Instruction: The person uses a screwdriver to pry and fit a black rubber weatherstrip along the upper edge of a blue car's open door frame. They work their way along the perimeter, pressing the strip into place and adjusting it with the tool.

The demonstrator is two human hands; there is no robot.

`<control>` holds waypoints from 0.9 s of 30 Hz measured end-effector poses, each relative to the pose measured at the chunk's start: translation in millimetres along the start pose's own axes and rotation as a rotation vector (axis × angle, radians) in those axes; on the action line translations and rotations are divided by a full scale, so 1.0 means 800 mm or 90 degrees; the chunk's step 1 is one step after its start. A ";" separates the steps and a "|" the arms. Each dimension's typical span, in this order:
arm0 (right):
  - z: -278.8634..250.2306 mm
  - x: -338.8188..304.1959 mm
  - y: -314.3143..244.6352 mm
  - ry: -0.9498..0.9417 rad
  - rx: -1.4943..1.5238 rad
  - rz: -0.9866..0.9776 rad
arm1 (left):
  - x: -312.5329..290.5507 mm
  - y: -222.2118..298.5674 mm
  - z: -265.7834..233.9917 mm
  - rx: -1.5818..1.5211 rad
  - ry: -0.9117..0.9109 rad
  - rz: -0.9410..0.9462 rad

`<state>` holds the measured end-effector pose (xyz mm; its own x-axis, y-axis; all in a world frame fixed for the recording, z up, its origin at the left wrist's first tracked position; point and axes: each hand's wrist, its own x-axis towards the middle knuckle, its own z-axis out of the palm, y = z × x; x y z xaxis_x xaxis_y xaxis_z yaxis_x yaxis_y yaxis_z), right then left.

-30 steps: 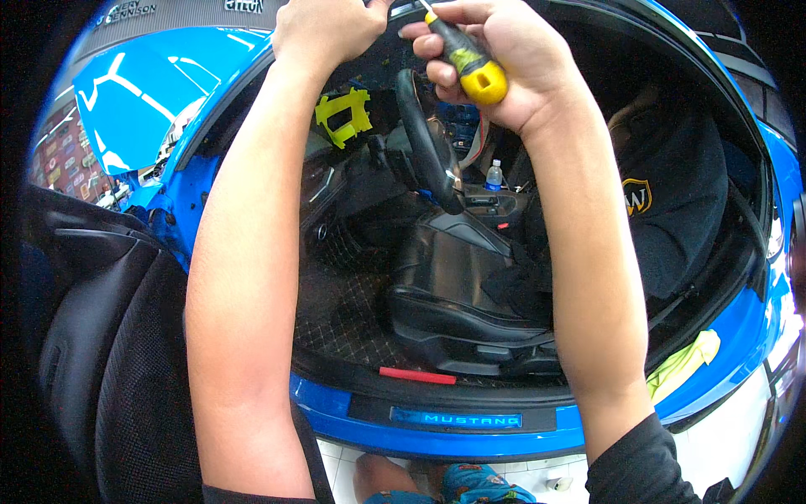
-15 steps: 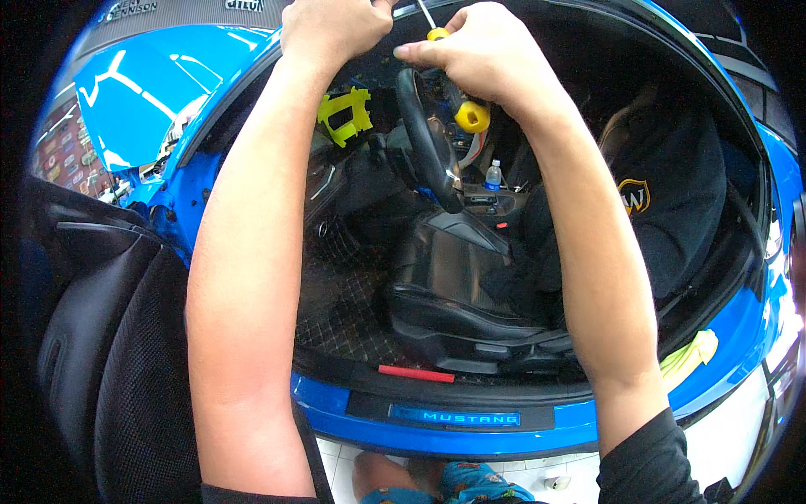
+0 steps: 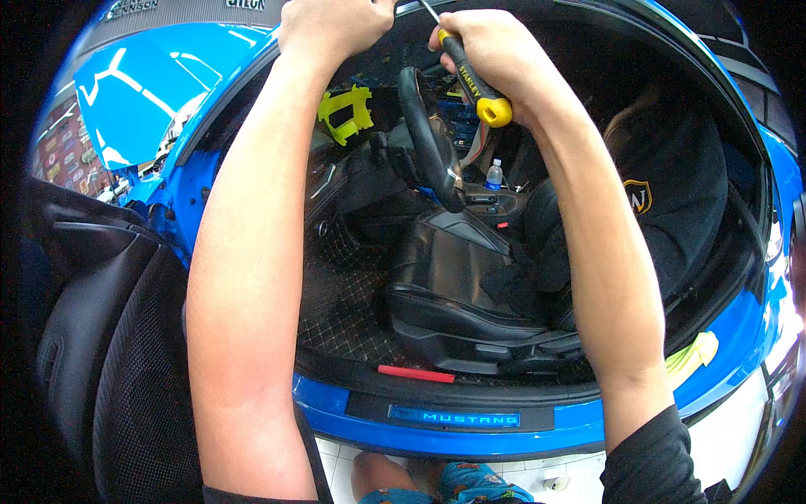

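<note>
Both my arms reach up across the open door of a blue car. A screwdriver (image 3: 467, 76) with a black and yellow handle is in my right hand (image 3: 495, 46), its fingers closed around it. The shaft points up toward the top door-frame edge (image 3: 416, 7), and its tip cannot be made out. Close to that edge, on the left, my left hand (image 3: 336, 29) is closed. Its fingertips are partly cut off at the top of the picture, so what they grip is hidden. Below the screwdriver stands the black steering wheel (image 3: 411, 105).
A black driver's seat (image 3: 445, 265) has a dark cover (image 3: 680, 185) over its back. Further in are a small bottle (image 3: 494, 175) and yellow-green tape (image 3: 362, 105). A red strip (image 3: 416, 373) lies by the sill (image 3: 336, 416); a light cloth (image 3: 693, 357) hangs rearward. The opened door (image 3: 92, 252) stands left.
The screwdriver's handle has swung slightly right and up, and my right hand has changed its grip, the thumb no longer stretched out leftward. My left hand has barely moved.
</note>
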<state>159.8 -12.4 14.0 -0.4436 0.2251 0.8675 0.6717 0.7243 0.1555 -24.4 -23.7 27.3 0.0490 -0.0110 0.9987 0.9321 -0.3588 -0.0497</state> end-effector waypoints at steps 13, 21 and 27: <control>-0.021 -0.017 -0.049 0.049 0.419 0.278 | -0.001 0.007 -0.008 -0.005 -0.008 -0.010; -0.016 -0.004 -0.044 0.019 0.745 0.474 | -0.001 0.007 -0.011 -0.007 -0.039 -0.026; -0.003 0.032 0.010 -0.083 0.879 0.433 | 0.000 0.002 -0.003 0.001 -0.008 -0.006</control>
<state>155.4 -2.6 38.4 -0.3885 0.7510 0.5339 -0.2585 0.4674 -0.8454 -24.0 -26.5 26.9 0.0443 0.0043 0.9990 0.9334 -0.3567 -0.0398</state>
